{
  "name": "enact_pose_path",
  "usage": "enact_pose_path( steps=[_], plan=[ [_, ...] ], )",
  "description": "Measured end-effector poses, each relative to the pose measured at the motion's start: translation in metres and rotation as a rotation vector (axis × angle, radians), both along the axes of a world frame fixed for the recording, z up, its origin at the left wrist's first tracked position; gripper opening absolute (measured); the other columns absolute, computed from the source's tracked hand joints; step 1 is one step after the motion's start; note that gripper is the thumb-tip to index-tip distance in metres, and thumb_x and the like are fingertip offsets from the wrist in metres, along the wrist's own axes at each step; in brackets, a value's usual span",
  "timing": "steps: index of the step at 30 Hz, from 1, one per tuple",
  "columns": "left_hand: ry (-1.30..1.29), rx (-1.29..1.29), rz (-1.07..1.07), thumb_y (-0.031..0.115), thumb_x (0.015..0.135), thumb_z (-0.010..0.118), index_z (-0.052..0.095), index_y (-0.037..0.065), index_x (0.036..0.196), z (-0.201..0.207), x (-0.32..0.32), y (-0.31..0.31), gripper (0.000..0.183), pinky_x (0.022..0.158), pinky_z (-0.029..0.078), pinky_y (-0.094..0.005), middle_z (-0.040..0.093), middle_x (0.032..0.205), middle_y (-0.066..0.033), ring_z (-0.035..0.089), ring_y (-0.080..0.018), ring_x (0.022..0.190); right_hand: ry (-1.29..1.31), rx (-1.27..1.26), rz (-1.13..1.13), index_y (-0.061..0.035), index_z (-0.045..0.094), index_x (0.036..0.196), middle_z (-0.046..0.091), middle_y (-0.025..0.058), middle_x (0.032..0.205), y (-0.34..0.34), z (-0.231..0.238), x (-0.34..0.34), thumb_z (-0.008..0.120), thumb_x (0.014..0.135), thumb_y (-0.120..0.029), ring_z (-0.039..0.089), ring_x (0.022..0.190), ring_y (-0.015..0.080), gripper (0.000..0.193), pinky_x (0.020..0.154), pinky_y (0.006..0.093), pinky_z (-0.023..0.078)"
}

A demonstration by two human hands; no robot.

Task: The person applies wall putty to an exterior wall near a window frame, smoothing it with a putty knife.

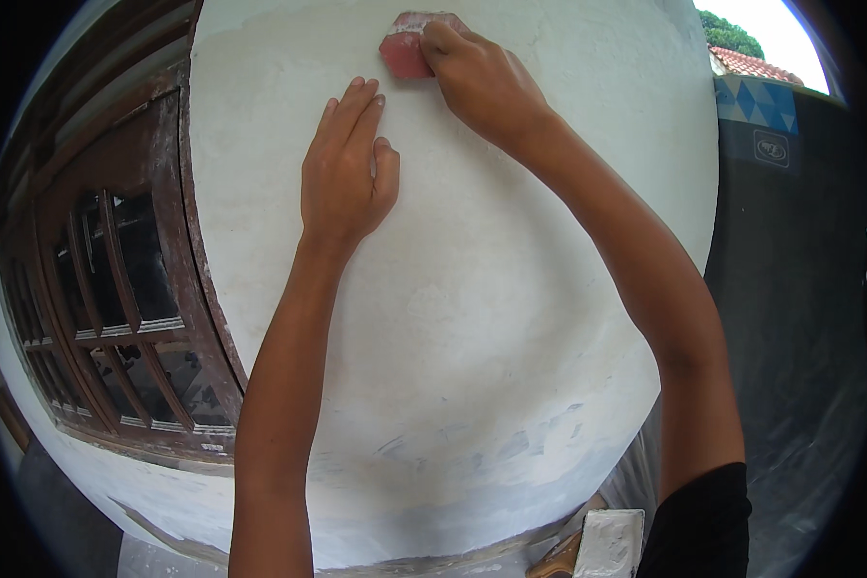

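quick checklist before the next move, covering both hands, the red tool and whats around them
1. Right hand gripping the red tool: ok, fingers closed on it.
2. Red tool fully flat on the white wall: cannot tell, its underside is hidden.
3. Visible tool face clean: not ok, white residue across its upper part.
4. Left hand apart from the tool: ok, below and left of it.
5. Brown-framed window apart from both hands: ok, further left.

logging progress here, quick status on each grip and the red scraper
Right grip holding red scraper at white wall. Left grip empty, open, below and left of scraper. Nothing visible blocking the scraper.
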State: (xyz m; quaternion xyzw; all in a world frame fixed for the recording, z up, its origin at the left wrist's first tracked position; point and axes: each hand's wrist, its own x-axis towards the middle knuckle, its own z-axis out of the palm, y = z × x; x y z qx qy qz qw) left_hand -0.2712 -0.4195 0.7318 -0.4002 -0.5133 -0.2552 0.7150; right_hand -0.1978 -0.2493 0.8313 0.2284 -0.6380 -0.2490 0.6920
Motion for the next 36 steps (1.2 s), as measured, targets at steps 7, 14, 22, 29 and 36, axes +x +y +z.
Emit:
enact_pose_path(
  steps=[7, 14, 22, 29, 36],
  plan=[
    [-0.01, 0.013, 0.013, -0.004, 0.085, 0.045, 0.065, -0.008, 0.125, -0.002, 0.0, -0.005, 0.045, 0.119, 0.038, -0.0471, 0.061, 0.141, -0.0163, 0.053, -0.0327, 0.138, -0.038, -0.018, 0.091, 0.0059, 0.068, 0.086, 0.062, 0.0114, 0.109, 0.002, -0.026, 0.034, 0.065, 0.083, 0.005, 0.07, 0.09, 0.0288, 0.005, 0.073, 0.0393, 0.063],
    [0.011, 0.013, 0.016, -0.004, 0.086, 0.045, 0.066, -0.008, 0.123, 0.001, 0.004, 0.001, 0.043, 0.119, 0.038, -0.0467, 0.062, 0.14, -0.0162, 0.054, -0.0318, 0.138, -0.314, -0.425, 0.142, 0.0035, 0.054, 0.117, 0.063, 0.0223, 0.116, 0.006, 0.018, 0.019, 0.044, 0.106, -0.014, 0.067, 0.103, 0.0398, 0.023, 0.088, 0.0475, 0.057],
    [0.022, 0.017, 0.031, -0.004, 0.086, 0.048, 0.066, -0.008, 0.123, 0.0, -0.001, -0.006, 0.041, 0.118, 0.04, -0.0465, 0.062, 0.14, -0.0169, 0.053, -0.0324, 0.138, -0.156, -0.023, 0.06, 0.0072, 0.068, 0.099, 0.061, 0.011, 0.108, 0.021, -0.052, 0.018, 0.065, 0.084, 0.004, 0.069, 0.091, 0.0302, 0.016, 0.077, 0.0404, 0.061],
    [0.025, 0.006, 0.001, -0.003, 0.086, 0.05, 0.066, -0.008, 0.123, 0.003, 0.005, 0.004, 0.041, 0.116, 0.042, -0.047, 0.063, 0.139, -0.0176, 0.054, -0.0325, 0.138, -0.104, -0.272, 0.118, 0.0047, 0.061, 0.111, 0.061, 0.017, 0.113, 0.003, 0.018, 0.026, 0.054, 0.096, -0.005, 0.068, 0.099, 0.035, 0.019, 0.081, 0.0448, 0.059],
    [0.036, 0.02, 0.015, -0.002, 0.085, 0.053, 0.066, -0.009, 0.122, 0.003, 0.001, 0.0, 0.041, 0.115, 0.042, -0.0472, 0.062, 0.139, -0.0184, 0.055, -0.0328, 0.136, -0.117, -0.072, -0.02, 0.0053, 0.067, 0.107, 0.06, 0.0123, 0.11, 0.021, -0.038, 0.012, 0.065, 0.086, 0.003, 0.07, 0.091, 0.0317, 0.022, 0.075, 0.0419, 0.061]
  ],
)
